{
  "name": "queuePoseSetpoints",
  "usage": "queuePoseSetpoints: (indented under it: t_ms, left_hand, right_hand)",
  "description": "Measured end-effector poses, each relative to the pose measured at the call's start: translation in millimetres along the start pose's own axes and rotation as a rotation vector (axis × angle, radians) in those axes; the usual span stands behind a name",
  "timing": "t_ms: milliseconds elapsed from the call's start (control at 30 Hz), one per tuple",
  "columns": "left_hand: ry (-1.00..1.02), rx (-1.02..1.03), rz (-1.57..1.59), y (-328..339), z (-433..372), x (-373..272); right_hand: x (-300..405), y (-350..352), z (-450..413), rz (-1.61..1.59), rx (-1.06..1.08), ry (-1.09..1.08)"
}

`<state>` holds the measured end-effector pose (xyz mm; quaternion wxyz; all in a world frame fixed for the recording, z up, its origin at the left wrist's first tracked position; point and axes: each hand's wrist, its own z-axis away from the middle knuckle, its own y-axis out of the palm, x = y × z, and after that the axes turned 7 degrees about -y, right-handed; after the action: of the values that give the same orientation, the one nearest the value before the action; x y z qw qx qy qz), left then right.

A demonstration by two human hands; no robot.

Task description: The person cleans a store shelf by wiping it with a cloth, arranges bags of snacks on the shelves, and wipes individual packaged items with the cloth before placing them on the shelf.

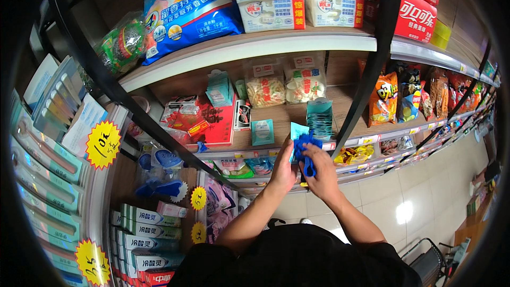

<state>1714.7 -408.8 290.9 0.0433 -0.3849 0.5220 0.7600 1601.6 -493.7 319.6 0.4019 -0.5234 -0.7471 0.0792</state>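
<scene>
My left hand [284,167] holds a small teal packet [298,130] upright in front of the middle shelf. A crumpled blue cloth [308,163] is bunched in my right hand [322,173] and pressed up against the packet. The cloth hides the packet's lower part. Just beyond my hands, a row of similar teal packets [320,117] stands in an open box at the shelf's front. One more teal packet [262,132] lies flat on the shelf to the left.
A flat red package [221,125] and clear snack bags [265,87] share the middle shelf. Detergent [191,12] and boxed soap [271,14] sit above. Black shelf posts [368,56] stand in front. Toothpaste boxes [149,229] are stacked at lower left; a chair [426,263] is at lower right.
</scene>
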Motion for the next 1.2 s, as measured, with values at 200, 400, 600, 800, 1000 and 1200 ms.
queuePoseSetpoints:
  t_ms: [200,400,600,800,1000,1200]
  left_hand:
    - [0.624,-0.441,-1.048,-52.8,-50.8,-31.8]
    - [0.627,-0.872,-1.656,-101.0,-85.9,-30.8]
    - [0.585,-1.030,-1.877,-103.8,-99.3,-12.6]
    - [0.573,-1.052,-1.767,-96.2,-107.4,-19.0]
    - [0.540,-1.070,-1.790,-90.2,-106.2,-13.3]
    - [0.484,-1.057,-1.822,-93.9,-110.3,-13.5]
  right_hand:
    - [-14.7,14.2,38.8,-0.362,0.043,0.481]
    - [-17.2,13.1,44.7,-0.352,0.050,0.533]
    - [-22.1,14.2,53.1,-0.365,0.045,0.527]
    - [-29.9,17.0,59.5,-0.437,0.076,0.631]
    - [-39.3,20.7,67.3,-0.451,0.076,0.570]
    - [-38.1,14.6,65.1,-0.458,0.091,0.609]
